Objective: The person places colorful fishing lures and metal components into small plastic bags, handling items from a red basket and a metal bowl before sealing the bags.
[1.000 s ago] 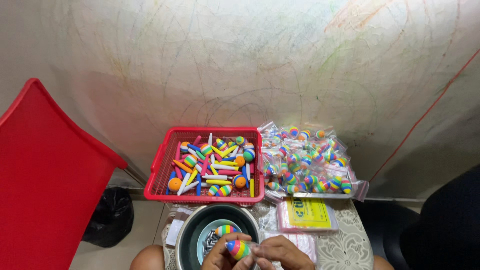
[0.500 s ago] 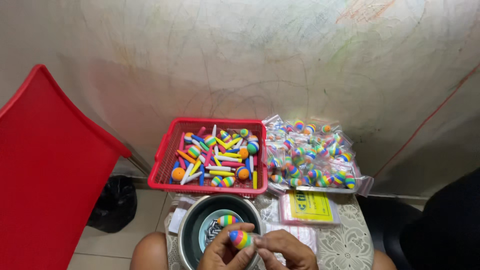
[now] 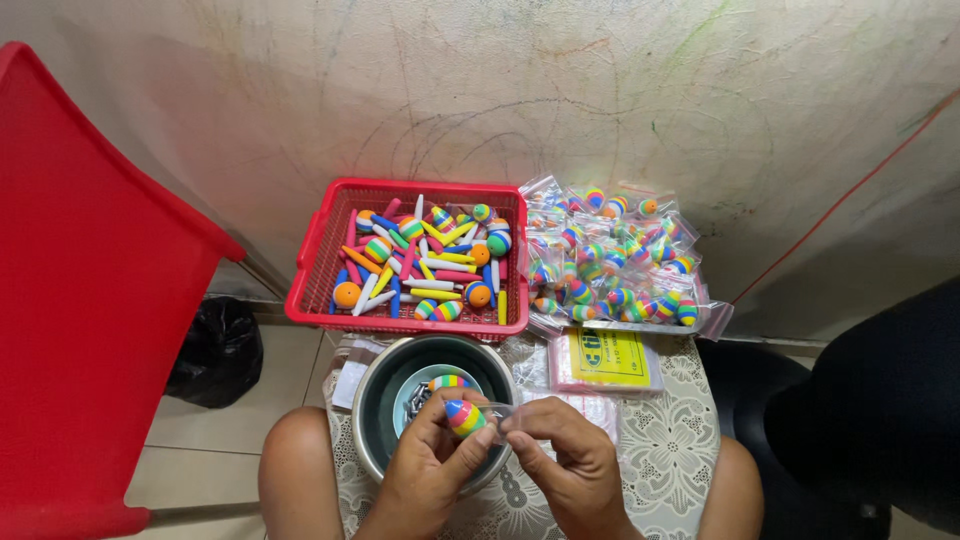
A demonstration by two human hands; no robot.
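Since a second ago both of my hands have risen a little from the bottom edge and now sit more fully in view, with the striped piece lifted just over the bowl's near rim. My left hand is clamped around a rainbow-striped foam float, thumb and fingers closed on its lower half. My right hand pinches the edge of a small clear plastic bag that touches the float at its 3 o'clock side; the two hands nearly meet there. Just beyond them, at 12 o'clock, a metal bowl stands on the lace-covered table, with another striped float lying inside it. Farther out at 12 o'clock a red plastic basket holds loose striped balls and coloured sticks. At 1 o'clock from my hands a heap of bagged floats lies beside the basket, touching its right wall, and nearer, at 2 o'clock, rests a stack of empty bags with a yellow card. A red chair fills the 9 o'clock side, with a black bag on the floor next to it.
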